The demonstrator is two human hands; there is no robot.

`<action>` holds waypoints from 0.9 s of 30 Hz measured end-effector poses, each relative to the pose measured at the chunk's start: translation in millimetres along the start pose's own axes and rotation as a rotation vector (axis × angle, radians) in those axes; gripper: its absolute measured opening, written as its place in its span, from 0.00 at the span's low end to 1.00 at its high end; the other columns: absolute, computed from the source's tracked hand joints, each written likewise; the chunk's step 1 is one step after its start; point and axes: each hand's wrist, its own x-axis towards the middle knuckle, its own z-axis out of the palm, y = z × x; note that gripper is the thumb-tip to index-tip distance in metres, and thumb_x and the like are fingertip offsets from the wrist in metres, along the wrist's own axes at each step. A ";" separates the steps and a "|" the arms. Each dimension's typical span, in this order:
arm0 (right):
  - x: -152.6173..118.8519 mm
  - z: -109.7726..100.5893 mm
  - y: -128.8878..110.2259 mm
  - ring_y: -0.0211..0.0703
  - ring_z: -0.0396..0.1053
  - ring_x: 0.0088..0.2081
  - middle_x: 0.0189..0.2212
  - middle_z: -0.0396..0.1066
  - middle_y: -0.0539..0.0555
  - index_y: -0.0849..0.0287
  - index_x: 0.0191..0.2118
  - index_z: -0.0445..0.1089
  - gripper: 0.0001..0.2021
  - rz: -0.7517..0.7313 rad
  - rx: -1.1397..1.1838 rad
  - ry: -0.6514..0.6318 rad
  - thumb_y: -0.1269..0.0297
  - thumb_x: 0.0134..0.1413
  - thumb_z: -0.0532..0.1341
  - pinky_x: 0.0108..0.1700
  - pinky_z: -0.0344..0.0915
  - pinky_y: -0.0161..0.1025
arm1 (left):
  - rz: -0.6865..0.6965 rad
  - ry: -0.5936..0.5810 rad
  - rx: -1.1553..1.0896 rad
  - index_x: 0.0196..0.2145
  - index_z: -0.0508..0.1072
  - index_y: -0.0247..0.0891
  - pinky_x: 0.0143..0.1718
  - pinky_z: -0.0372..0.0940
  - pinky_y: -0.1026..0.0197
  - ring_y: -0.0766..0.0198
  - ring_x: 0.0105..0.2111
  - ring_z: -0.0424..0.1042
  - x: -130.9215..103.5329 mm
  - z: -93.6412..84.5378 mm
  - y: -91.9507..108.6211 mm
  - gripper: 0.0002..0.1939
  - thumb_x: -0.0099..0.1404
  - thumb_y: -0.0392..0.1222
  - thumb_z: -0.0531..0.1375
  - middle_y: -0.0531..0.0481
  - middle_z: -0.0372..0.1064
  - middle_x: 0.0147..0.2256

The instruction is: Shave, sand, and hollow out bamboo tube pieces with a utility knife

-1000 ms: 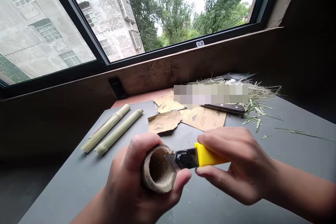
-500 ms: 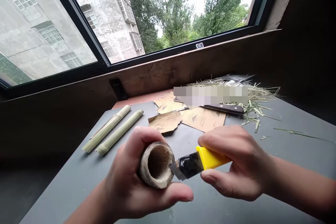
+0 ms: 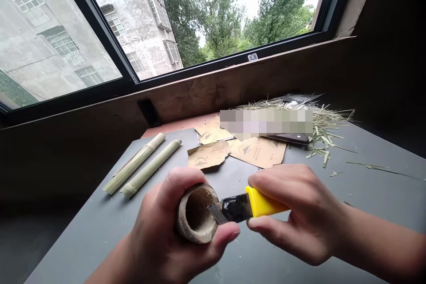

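Observation:
My left hand (image 3: 163, 230) is wrapped round a short, hollow piece of bamboo tube (image 3: 202, 235), its open end turned up towards me. The rim looks rough and brownish, and the tube's far end is hidden in my palm. In my right hand (image 3: 302, 213) is a yellow and black utility knife (image 3: 266, 202), pinched between thumb and fingers. Its short blade reaches left over the right side of the rim, the tip just inside the opening. My left thumb lies close below the blade.
Two pale green bamboo lengths (image 3: 151, 168) lie on the grey tabletop (image 3: 86, 235) at the left. Beyond my hands are pieces of brown sandpaper (image 3: 208, 154), a dark knife handle (image 3: 289, 138) and a heap of straw-like shavings (image 3: 329, 117). A window (image 3: 199, 69) rises behind.
The utility knife has moved left, so its blade now crosses the rim rather than resting at its outer side. My left thumb has drawn in, and the tube is tilted slightly differently.

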 end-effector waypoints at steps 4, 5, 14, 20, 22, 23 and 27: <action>0.8 -1.4 -0.6 0.34 0.48 0.22 0.21 0.53 0.44 0.54 0.29 0.53 0.15 -0.003 -0.026 0.034 0.57 0.63 0.59 0.26 0.44 0.38 | -0.017 0.038 0.030 0.49 0.61 0.41 0.16 0.61 0.68 0.62 0.23 0.74 0.7 2.5 0.6 0.21 0.63 0.43 0.65 0.60 0.62 0.20; 1.0 -1.7 -0.2 0.34 0.48 0.22 0.21 0.53 0.43 0.54 0.28 0.53 0.16 0.005 -0.014 0.029 0.58 0.62 0.59 0.26 0.44 0.38 | -0.018 0.043 0.032 0.49 0.61 0.41 0.15 0.61 0.69 0.63 0.23 0.74 1.4 2.9 0.2 0.21 0.63 0.43 0.66 0.60 0.62 0.20; -0.5 0.0 8.0 0.34 0.45 0.22 0.21 0.48 0.43 0.54 0.26 0.50 0.19 0.077 0.099 -0.057 0.55 0.62 0.59 0.26 0.43 0.38 | -0.068 -0.010 -0.005 0.47 0.61 0.42 0.18 0.64 0.68 0.64 0.22 0.73 1.1 1.7 -3.4 0.24 0.61 0.47 0.69 0.60 0.64 0.21; -1.0 0.9 6.1 0.34 0.45 0.22 0.22 0.49 0.43 0.54 0.28 0.51 0.18 0.034 0.080 -0.031 0.55 0.63 0.59 0.26 0.42 0.38 | -0.085 -0.002 0.062 0.47 0.60 0.41 0.14 0.60 0.70 0.63 0.23 0.74 -1.3 4.6 5.4 0.20 0.62 0.40 0.66 0.61 0.62 0.19; -1.2 1.5 6.3 0.34 0.45 0.23 0.22 0.49 0.43 0.54 0.28 0.51 0.18 0.023 0.081 -0.007 0.55 0.62 0.60 0.26 0.42 0.38 | -0.076 0.016 0.078 0.47 0.60 0.42 0.14 0.60 0.70 0.64 0.22 0.74 -0.9 6.6 8.6 0.20 0.62 0.39 0.65 0.62 0.62 0.19; -1.4 1.6 6.8 0.34 0.45 0.23 0.22 0.49 0.43 0.54 0.28 0.51 0.18 0.025 0.097 -0.009 0.55 0.62 0.60 0.26 0.42 0.38 | -0.070 0.017 0.081 0.47 0.60 0.42 0.14 0.60 0.69 0.65 0.21 0.73 -0.7 7.3 9.8 0.20 0.62 0.39 0.64 0.62 0.63 0.19; -1.6 0.8 10.4 0.34 0.43 0.22 0.22 0.45 0.43 0.54 0.28 0.49 0.18 0.063 0.280 -0.095 0.54 0.62 0.58 0.25 0.42 0.38 | -0.019 -0.017 0.019 0.48 0.59 0.42 0.14 0.59 0.68 0.65 0.19 0.72 -0.9 7.5 10.9 0.21 0.62 0.40 0.65 0.62 0.63 0.20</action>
